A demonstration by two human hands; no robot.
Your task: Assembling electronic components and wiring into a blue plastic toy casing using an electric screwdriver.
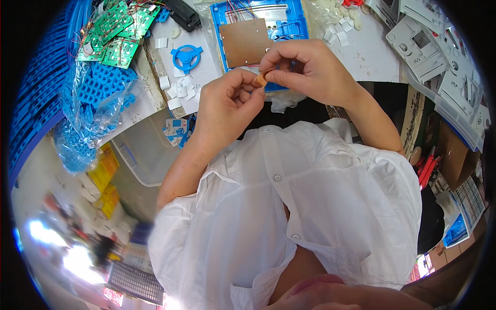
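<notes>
Over the near edge of the bench, my left hand point(226, 104) and my right hand point(313, 70) meet at the fingertips. Between them is a small orange-brown piece point(262, 79), pinched by both thumbs and forefingers. Its exact kind is too small to make out. Just beyond my hands lies a blue plastic housing point(304, 27) with thin coloured wires inside. A flat brown board point(244, 42) rests on the housing, partly covering its inside. My right fingers hide part of the housing's near right side.
Left of the housing are a blue ring-shaped part point(186, 67) and white paper pieces point(181, 91). Green circuit boards point(123, 44) are heaped above bagged blue parts point(106, 85). Whitish plastic panels point(418, 49) fill a bin at right. A clear plastic box point(147, 150) stands below the bench.
</notes>
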